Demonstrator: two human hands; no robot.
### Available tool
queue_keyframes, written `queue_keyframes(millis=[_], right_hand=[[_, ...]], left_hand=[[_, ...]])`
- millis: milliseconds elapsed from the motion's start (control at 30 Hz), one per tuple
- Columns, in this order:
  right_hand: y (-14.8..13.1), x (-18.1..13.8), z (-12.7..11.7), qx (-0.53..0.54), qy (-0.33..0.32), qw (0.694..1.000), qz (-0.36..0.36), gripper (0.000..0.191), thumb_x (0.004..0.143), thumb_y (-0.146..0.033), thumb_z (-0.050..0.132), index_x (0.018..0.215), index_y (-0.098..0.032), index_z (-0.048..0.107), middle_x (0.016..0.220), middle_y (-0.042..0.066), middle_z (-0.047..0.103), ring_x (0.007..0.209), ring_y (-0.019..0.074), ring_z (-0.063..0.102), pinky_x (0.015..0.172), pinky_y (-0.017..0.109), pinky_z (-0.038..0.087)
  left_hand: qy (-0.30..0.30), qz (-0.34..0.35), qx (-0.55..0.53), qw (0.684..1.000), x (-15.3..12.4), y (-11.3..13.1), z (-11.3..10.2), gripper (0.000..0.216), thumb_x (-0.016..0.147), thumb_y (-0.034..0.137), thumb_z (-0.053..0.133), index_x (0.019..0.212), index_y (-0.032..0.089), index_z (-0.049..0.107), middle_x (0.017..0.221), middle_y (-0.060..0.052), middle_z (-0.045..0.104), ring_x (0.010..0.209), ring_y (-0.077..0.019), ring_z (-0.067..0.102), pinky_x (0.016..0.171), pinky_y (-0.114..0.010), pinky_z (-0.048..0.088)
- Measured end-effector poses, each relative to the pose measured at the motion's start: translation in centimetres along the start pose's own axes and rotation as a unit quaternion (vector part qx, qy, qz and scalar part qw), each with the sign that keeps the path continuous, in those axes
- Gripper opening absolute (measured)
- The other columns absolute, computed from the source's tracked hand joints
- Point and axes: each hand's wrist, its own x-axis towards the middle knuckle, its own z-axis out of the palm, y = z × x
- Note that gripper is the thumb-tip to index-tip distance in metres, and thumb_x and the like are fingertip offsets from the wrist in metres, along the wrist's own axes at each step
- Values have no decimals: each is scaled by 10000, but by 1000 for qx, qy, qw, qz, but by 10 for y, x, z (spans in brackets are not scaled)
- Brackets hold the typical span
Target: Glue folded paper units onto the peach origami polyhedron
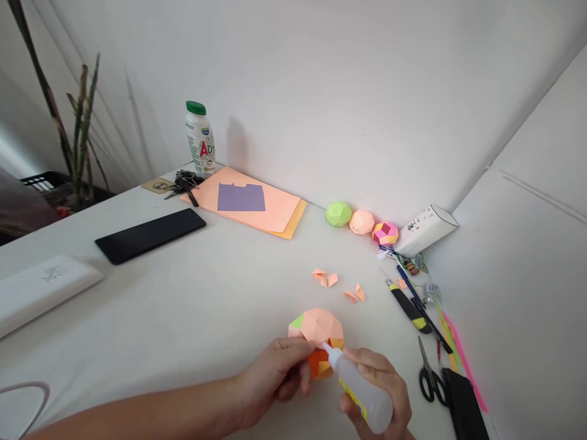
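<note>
My left hand [279,376] grips a faceted paper ball [317,333] of peach, orange and green panels, resting on the white table [220,305] near its front edge. My right hand [383,385] is wrapped round a small white glue bottle [360,391]. The bottle's nozzle points up and left and touches the orange side of the ball. Several small folded peach paper pieces [337,284] lie just beyond the ball.
Three finished paper balls, green [338,214], peach [362,222] and pink-yellow [386,233], sit by the wall beside a white box [426,229]. Pens, a knife [408,305] and scissors [428,376] lie right. A black phone [151,235], paper sheets [250,205], keys and a bottle [200,137] lie left.
</note>
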Motion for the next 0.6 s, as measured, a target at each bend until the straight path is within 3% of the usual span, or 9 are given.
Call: queue_keyframes(millis=[600], right_hand=[[0, 2, 1, 23, -3, 1000, 18, 281, 847, -321, 607, 1053, -154, 514, 877, 143, 679, 769, 246, 695, 592, 366, 605]], left_hand=[[-3, 3, 9, 1000, 1, -3, -2, 462, 722, 536, 574, 458, 168, 478, 365, 52, 434, 323, -41, 196, 423, -260, 75]])
